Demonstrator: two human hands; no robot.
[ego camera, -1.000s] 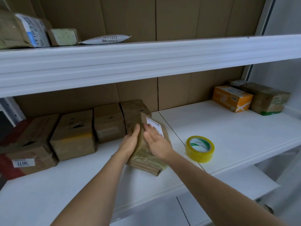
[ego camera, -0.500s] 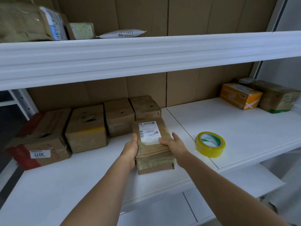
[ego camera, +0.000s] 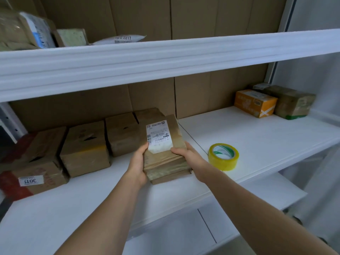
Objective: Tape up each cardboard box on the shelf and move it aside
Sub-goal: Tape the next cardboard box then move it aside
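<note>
Both hands, the left hand point(ego camera: 137, 162) and the right hand point(ego camera: 187, 156), have their grip clamped on the labelled cardboard box point(ego camera: 163, 144), tilted up off the shelf point(ego camera: 257, 137) beside the tape roll point(ego camera: 223, 156), seemingly mid-shift; next it probably needs carrying aside.

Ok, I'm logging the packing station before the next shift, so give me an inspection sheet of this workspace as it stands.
Surface: white middle shelf, a seam between its two panels.
Job's things: labelled box held in both hands; tape roll lying flat to its right, apart from it.
Clutter: row of brown boxes at the left; orange box and brown box at the far right; parcels on the top shelf.
Hands: left hand and right hand grip the labelled box's sides.
Cables: nothing seen.
Surroundings: cardboard backing behind the shelves.
</note>
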